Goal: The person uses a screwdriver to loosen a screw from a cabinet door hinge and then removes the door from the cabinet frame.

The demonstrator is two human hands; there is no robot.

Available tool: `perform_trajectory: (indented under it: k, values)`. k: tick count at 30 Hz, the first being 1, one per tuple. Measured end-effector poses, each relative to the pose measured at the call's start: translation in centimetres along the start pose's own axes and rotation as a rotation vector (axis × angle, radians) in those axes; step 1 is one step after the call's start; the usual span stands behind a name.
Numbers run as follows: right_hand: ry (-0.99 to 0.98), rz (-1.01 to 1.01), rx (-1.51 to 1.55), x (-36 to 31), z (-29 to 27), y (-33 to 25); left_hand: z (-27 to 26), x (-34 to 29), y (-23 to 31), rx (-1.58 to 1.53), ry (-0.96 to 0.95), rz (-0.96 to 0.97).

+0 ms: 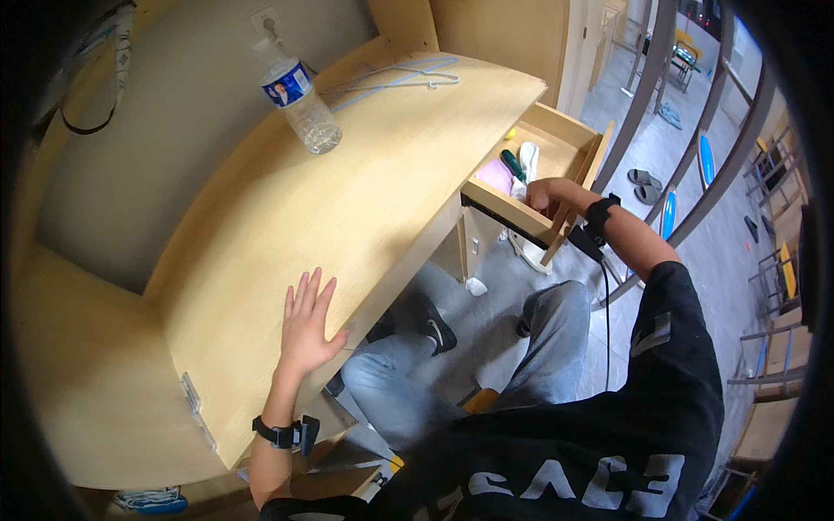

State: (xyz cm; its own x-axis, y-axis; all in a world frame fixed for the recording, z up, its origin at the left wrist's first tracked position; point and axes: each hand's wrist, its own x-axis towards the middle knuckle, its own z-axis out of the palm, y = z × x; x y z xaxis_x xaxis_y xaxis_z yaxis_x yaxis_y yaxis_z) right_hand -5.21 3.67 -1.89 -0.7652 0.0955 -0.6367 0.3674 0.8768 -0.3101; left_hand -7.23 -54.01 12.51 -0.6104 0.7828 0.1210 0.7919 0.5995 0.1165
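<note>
My left hand (309,329) rests on the light wooden desk top (382,174) near its front edge, fingers spread, holding nothing. My right hand (547,193) reaches into the pulled-out drawer (556,135) at the desk's right end. Its fingers are curled downward, and whatever they hold is hidden. Beside it in the drawer lie a green-handled tool (512,165), a white spoon-shaped thing (528,158) and a pink item (495,176). Farther back, a small yellow thing (511,134) shows in the drawer.
A clear plastic bottle (314,130) with a blue label stands toward the back of the desk. Wire hangers (408,78) lie beyond it. Grey metal bars (643,95) rise right of the drawer. Slippers (645,187) lie on the floor (612,139). A cable (607,330) hangs from my right wrist.
</note>
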Motion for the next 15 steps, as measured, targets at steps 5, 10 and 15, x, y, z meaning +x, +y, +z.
perform_trajectory:
  k: [5,10,15]
  values:
    - [0.169,0.004,0.300,-3.3,-1.7,-4.5,-0.4,-0.7,0.1,-0.001,0.007,-0.008]
    - [0.295,-0.088,1.071,-10.8,-6.4,-3.9,-0.5,-0.7,0.3,-0.012,0.009,0.006]
    - [0.768,-0.213,1.075,-22.0,-3.4,-1.2,-0.4,-0.3,0.5,0.006,0.000,0.012]
